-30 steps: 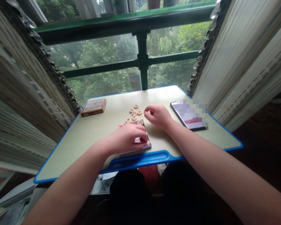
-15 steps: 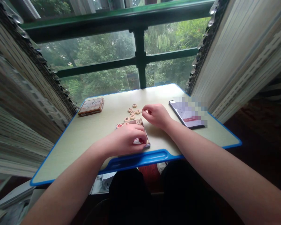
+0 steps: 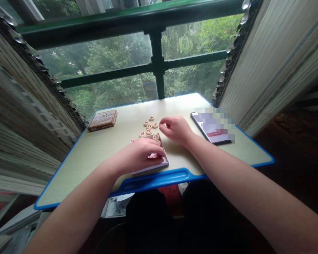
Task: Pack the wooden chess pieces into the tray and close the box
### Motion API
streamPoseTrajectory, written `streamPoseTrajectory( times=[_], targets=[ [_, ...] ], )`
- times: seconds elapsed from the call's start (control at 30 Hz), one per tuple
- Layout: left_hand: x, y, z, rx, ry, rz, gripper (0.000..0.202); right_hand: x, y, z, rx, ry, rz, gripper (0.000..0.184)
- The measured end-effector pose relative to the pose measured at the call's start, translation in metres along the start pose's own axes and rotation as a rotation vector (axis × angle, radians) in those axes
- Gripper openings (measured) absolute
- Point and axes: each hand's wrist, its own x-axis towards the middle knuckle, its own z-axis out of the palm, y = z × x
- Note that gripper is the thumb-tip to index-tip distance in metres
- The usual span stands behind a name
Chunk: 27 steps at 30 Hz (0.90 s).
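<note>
My left hand (image 3: pixel 147 153) reaches into a shallow open box (image 3: pixel 163 164) near the table's front edge. Its fingers are closed low in the box, and whatever lies between the fingertips is hidden. Beyond the knuckles a round wooden Chinese chess piece (image 3: pixel 156 137) shows in the box, with others partly covered by the hand. Several loose Chinese chess pieces (image 3: pixel 148 126) with dark characters lie face up behind the box. Just right of them rests my right hand (image 3: pixel 175 128), curled with thumb and forefinger together; I cannot make out anything in it.
A flat brown printed box (image 3: pixel 102 120) lies at the table's left rear. On the right is a phone or tablet (image 3: pixel 210 132), partly blurred out. The pale table (image 3: pixel 90 162) has a blue rim and a blue front groove (image 3: pixel 155 179). Curtains flank the window behind.
My left hand has shifted slightly over the box, uncovering part of another piece and covering the red-marked pieces at the left. My right hand stays nearly still. The view has moved a little.
</note>
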Motion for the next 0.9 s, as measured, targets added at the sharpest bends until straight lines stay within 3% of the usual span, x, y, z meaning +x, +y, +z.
streamPoseTrajectory(
  times=[0.2, 0.43, 0.9],
  targets=[
    [-0.004, 0.004, -0.013, 0.023, -0.038, -0.024, 0.013, 0.001, 0.002, 0.002, -0.011, 0.002, -0.017, 0.022],
    [-0.002, -0.001, -0.012, 0.078, -0.152, -0.056, 0.015, 0.000, 0.000, 0.002, -0.017, -0.004, -0.025, 0.022],
    [0.002, -0.004, -0.008, 0.037, -0.103, -0.031, 0.018, 0.000, -0.003, 0.000, -0.045, -0.035, -0.036, 0.022]
  ],
)
